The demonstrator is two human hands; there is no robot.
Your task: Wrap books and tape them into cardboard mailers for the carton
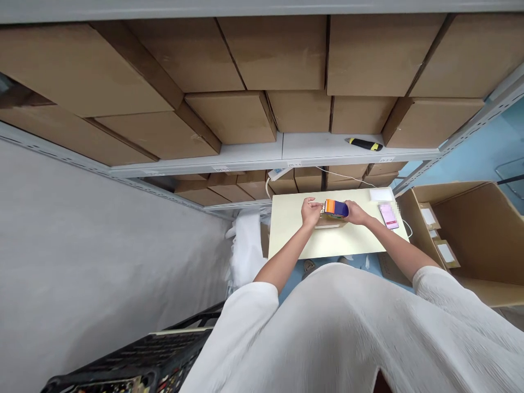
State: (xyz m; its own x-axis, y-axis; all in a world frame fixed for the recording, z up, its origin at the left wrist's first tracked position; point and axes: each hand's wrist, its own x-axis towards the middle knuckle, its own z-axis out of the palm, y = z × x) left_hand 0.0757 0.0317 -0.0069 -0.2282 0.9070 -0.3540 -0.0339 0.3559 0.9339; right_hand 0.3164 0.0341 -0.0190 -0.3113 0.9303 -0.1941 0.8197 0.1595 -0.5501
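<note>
My right hand is closed around the dark blue right end of what looks like a tape dispenser, orange at its left end. Close by that orange end, my left hand has its fingers pinched together; whatever is between them is too small to make out. Below the dispenser, a small cardboard box with a pale strip on its front side lies on the cream table. The dispenser and my hands partly cover the box.
Shelves of cardboard boxes rise behind the table, with a utility knife on the shelf edge. A phone lies at the table's right. A large open carton stands right, a black crate lower left, white wrapping beside the table.
</note>
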